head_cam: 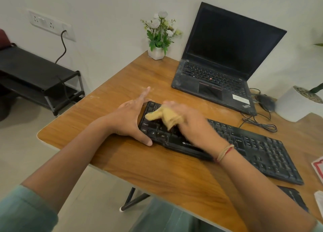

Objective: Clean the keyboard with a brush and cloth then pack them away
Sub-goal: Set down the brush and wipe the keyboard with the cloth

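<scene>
A black keyboard (253,147) lies slantwise on the wooden table (122,84). My left hand (132,119) braces its left end, thumb along the front edge near the Ctrl key and fingers stretched along the far corner. My right hand (190,125), blurred by motion, presses a yellow cloth (166,117) onto the keys at the keyboard's left part, the cloth held under the fingers. No brush is in sight.
An open black laptop (223,63) stands at the back with a mouse and cable (264,102) beside it. A small flower pot (158,51) sits at the far corner, a white planter (295,105) at the right. A dark object (293,196) and papers (319,167) lie near the right edge.
</scene>
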The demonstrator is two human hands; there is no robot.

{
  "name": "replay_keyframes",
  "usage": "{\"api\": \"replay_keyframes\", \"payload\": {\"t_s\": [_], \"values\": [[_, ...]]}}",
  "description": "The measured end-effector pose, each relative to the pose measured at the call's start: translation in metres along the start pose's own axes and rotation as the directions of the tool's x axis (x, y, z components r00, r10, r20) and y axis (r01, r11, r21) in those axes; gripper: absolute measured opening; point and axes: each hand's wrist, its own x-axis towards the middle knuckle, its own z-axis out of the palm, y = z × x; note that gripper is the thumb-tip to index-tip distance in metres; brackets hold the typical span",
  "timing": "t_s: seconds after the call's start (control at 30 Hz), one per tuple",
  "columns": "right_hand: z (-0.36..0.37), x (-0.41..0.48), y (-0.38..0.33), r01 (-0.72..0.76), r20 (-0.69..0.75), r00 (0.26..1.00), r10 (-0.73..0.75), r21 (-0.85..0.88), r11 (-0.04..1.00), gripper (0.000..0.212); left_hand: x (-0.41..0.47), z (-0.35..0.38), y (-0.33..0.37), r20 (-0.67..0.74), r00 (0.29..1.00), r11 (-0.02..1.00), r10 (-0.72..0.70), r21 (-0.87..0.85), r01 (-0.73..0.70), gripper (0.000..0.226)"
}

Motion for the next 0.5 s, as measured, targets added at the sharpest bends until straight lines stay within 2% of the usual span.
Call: {"api": "replay_keyframes", "payload": {"t_s": [0.03, 0.1, 0.13, 0.17, 0.2, 0.3, 0.37, 0.43, 0.5], "values": [[-0.008, 0.003, 0.007, -0.11, -0.144, 0.982, 0.122, 0.085, 0.99, 0.033, 0.0, 0.0, -0.001, -0.003, 1.0, 1.0, 0.002, 0.0, -0.002, 0.153], [-0.025, 0.007, 0.02, -0.258, -0.405, 0.853, 0.329, 0.22, 0.941, 0.033, 0.0, 0.001, -0.001, -0.002, 1.0, 1.0, 0.003, 0.001, -0.003, 0.153], [-0.031, 0.009, 0.025, -0.291, -0.484, 0.791, 0.374, 0.239, 0.926, 0.035, 0.0, 0.0, -0.001, -0.001, 1.0, 1.0, 0.005, 0.001, -0.005, 0.154], [-0.035, 0.009, 0.028, -0.302, -0.518, 0.77, 0.372, 0.216, 0.928, 0.038, 0.0, 0.0, -0.001, 0.0, 1.0, 1.0, 0.005, -0.001, -0.005, 0.154], [-0.035, 0.008, 0.027, -0.297, -0.51, 0.79, 0.34, 0.166, 0.94, 0.038, 0.0, 0.0, -0.001, 0.001, 1.0, 1.0, 0.005, -0.002, -0.005, 0.154], [-0.009, -0.001, 0.017, -0.304, -0.264, 0.92, 0.289, -0.017, 0.953, 0.039, 0.0, 0.0, -0.001, 0.007, 1.0, 1.0, 0.002, 0.007, -0.002, 0.153], [0.01, -0.013, 0.006, -0.293, -0.081, 0.955, 0.284, -0.126, 0.948, 0.048, 0.0, 0.0, -0.002, 0.003, 1.0, 1.0, -0.002, 0.017, 0.002, 0.153], [0.021, -0.025, -0.014, -0.182, 0.017, 0.982, 0.189, -0.194, 0.964, 0.054, 0.001, 0.001, -0.002, -0.004, 1.0, 1.0, 0.003, 0.024, -0.003, 0.153], [0.026, -0.036, -0.035, -0.002, 0.134, 0.991, 0.026, -0.174, 0.985, 0.054, 0.002, 0.002, -0.002, -0.004, 1.0, 1.0, 0.012, 0.023, -0.012, 0.155]]}}
